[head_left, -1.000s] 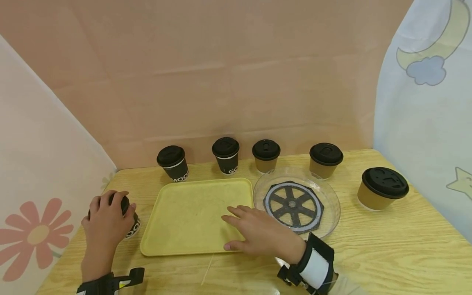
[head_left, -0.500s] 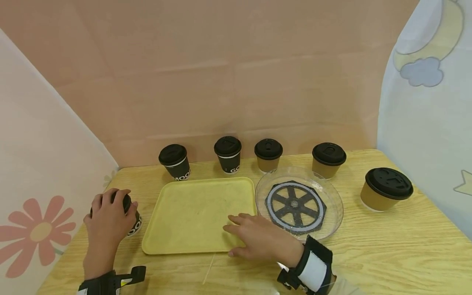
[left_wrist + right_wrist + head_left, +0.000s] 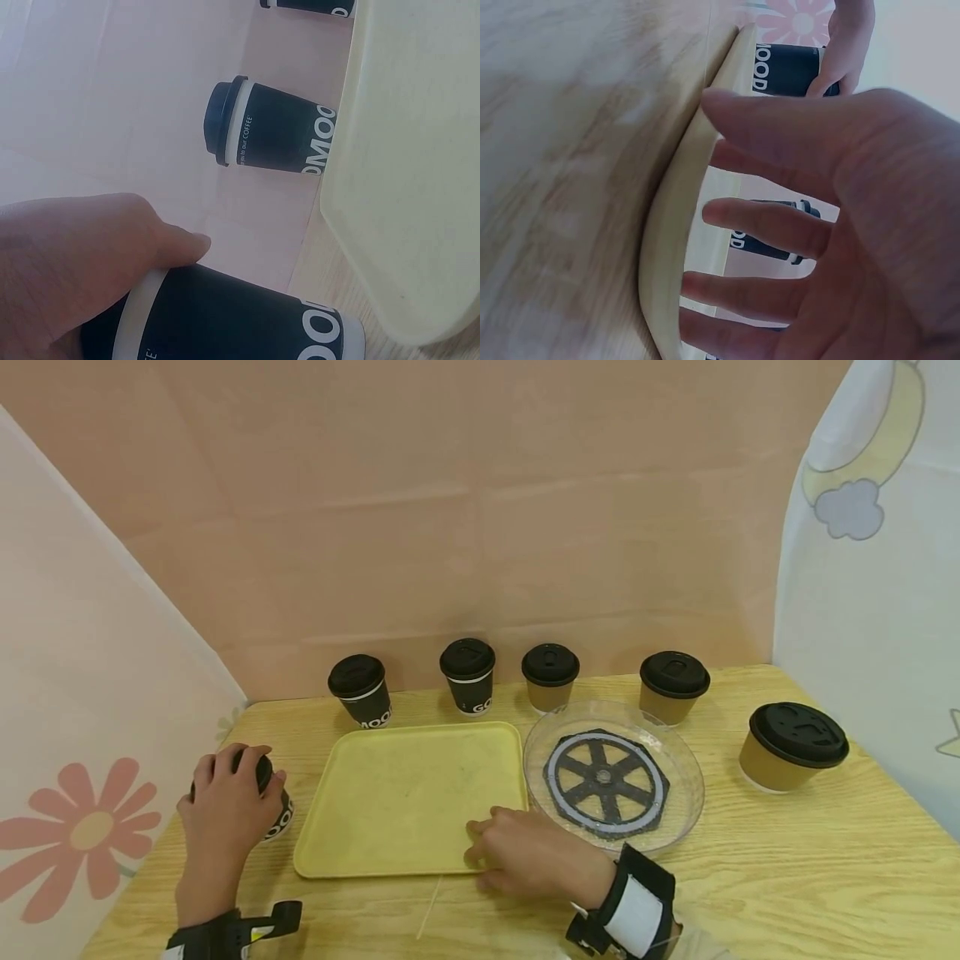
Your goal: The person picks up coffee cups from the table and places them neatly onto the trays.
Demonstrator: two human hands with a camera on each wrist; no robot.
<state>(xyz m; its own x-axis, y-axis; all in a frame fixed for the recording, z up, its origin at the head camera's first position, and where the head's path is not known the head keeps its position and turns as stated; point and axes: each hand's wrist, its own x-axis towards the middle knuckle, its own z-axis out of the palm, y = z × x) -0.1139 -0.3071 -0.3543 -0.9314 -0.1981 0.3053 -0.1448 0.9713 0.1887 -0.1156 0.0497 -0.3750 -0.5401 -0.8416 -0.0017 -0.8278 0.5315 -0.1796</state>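
Note:
A black paper coffee cup (image 3: 282,817) with a black lid stands left of the yellow tray (image 3: 397,797). From above, my left hand (image 3: 228,814) grips it around the lid; in the left wrist view the thumb lies on the upper side of this cup (image 3: 240,322). My right hand (image 3: 528,856) is at the tray's front right corner, fingers bent downward over it. In the right wrist view, the thumb (image 3: 765,124) lies near the tray's rim (image 3: 667,217) and the spread fingers reach over the inside. Whether they press the tray cannot be told.
Two black lidded cups (image 3: 363,693) (image 3: 470,677) and two brown ones (image 3: 550,677) (image 3: 672,687) line the back. A wider brown lidded cup (image 3: 791,747) stands at right. A clear round dish (image 3: 686,777) with a dark wheel-like insert adjoins the tray.
My right hand has moved slightly down and to the right, and its fingers have bent from outstretched to pointing down at the tray. The left hand keeps its grip on the cup.

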